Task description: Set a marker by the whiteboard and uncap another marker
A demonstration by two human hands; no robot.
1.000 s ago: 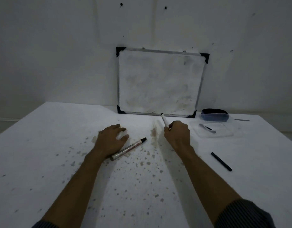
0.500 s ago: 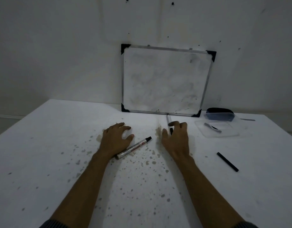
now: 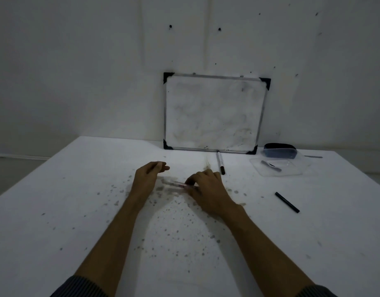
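Two hands are closing on a blurred silver marker (image 3: 174, 183) lying on a spotted table (image 3: 56, 211).
Right hand (image 3: 206, 189) is pinching its end; left hand (image 3: 147, 179), loosely curled, is holding nothing. Light, stiff, probably slick: best gripped mid-barrel.

Bare room: whiteboard (image 3: 213, 113), markers (image 3: 220, 162), stained table (image 3: 77, 211).

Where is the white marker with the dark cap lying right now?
In the head view the white marker lies on the table, right of centre, just below the whiteboard, beyond the right hand and apart from it.
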